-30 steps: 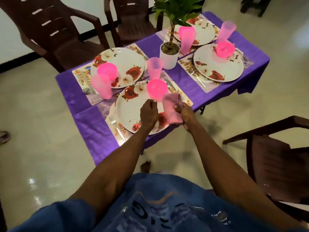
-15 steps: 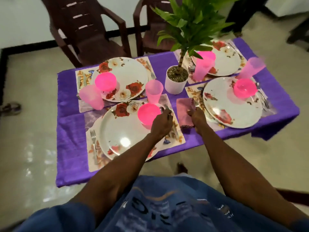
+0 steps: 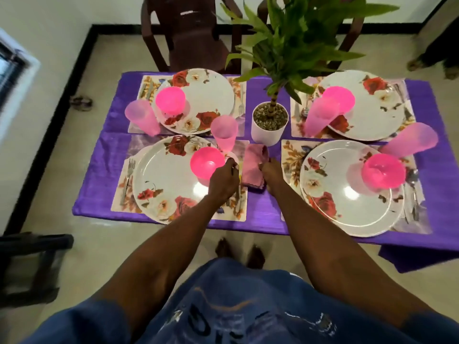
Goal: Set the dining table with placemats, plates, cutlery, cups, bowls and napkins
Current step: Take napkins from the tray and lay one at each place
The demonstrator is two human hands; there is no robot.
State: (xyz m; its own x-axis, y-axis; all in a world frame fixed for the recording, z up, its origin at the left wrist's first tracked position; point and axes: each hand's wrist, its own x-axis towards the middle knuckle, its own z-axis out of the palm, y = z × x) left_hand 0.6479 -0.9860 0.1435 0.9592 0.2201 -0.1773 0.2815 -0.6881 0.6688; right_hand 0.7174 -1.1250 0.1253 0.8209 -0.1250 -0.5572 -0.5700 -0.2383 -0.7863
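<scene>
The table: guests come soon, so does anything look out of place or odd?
Only one napkin shows, lying between the two near placemats; the other three settings show none. Nothing looks spilled or broken.

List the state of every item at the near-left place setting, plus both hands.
Pink napkin: folded, flat on the purple tablecloth.
Pink bowl: upright on the floral plate, empty.
Pink cup: upright.
Fork: flat on the placemat.
Left hand: fingers curled beside the napkin.
Right hand: touching the napkin.
</scene>
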